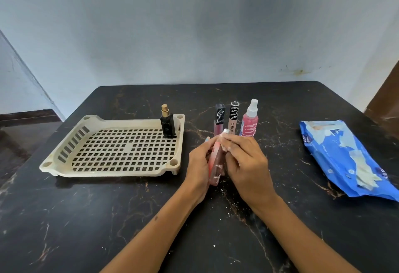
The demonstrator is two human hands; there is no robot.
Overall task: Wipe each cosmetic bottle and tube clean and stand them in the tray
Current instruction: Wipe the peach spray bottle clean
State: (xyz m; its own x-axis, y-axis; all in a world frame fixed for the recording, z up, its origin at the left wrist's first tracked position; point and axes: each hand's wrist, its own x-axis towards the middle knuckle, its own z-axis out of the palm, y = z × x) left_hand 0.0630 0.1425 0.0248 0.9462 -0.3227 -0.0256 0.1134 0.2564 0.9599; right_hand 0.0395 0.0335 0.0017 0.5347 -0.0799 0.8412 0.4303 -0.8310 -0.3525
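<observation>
Cream tray (64, 156) left on black table (108, 218), black perfume bottle (167, 124) upright in far right corner. Left hand (197, 170) gripping pink bottle (216, 164), right hand (248, 164) pinching wipe bit at nozzle. Behind: two gloss tubes (232, 119), pink spray bottle (250, 121) standing. Blue wipes pack (345, 158) far right.

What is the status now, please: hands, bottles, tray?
Left hand and right hand both hold pink bottle, rubbing it. Black bottle stands in tray. Two tubes and spray bottle wait outside. Nothing blocking.
</observation>
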